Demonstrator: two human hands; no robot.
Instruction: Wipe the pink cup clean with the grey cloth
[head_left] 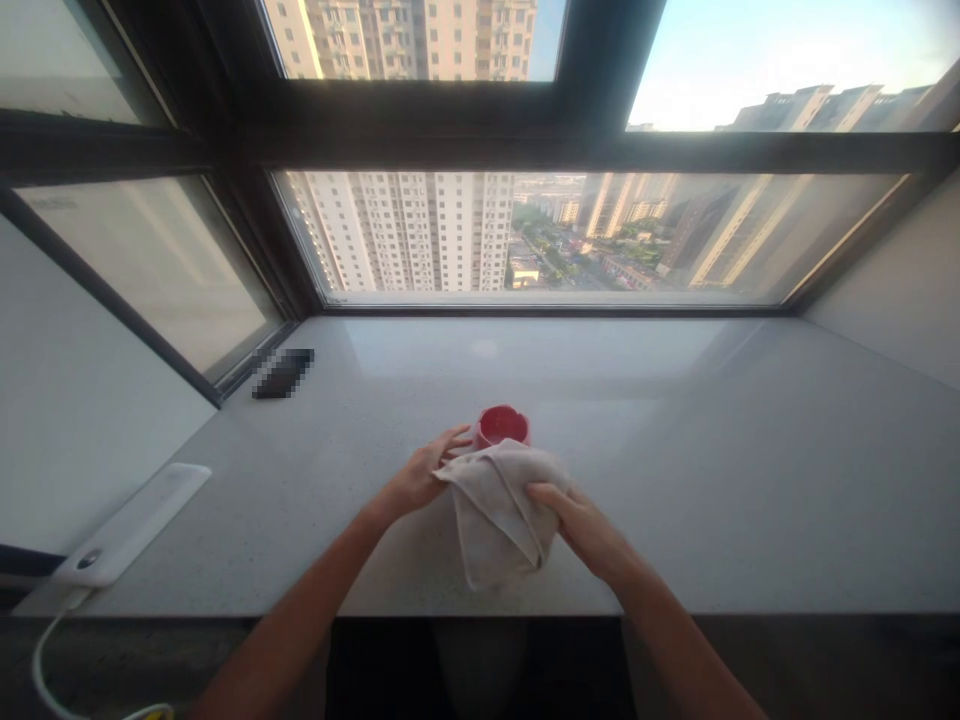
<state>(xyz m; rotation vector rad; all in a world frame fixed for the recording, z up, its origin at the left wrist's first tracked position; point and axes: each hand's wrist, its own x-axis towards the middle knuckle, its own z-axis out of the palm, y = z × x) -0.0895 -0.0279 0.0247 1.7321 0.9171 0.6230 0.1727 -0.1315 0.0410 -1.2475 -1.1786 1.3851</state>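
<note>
A small red round dish, seemingly an ashtray with a notched rim (503, 426), stands on the white sill. Its near side is hidden by a pale grey cloth (499, 515), which hangs in loose folds. My right hand (574, 515) grips the cloth at its right side, thumb on top and the other fingers mostly out of sight behind it. Close at the left of the ashtray is my left hand (427, 470), its visible fingers stretched toward the dish. The cloth's left corner overlaps these fingertips; whether they touch the ashtray I cannot tell.
A long white power strip (139, 520) with a white cable (46, 640) lies at the left edge. Farther back on the left is a dark, pixelated object (283, 373). Dark window frames (480, 150) border the sill (712, 480) at the back.
</note>
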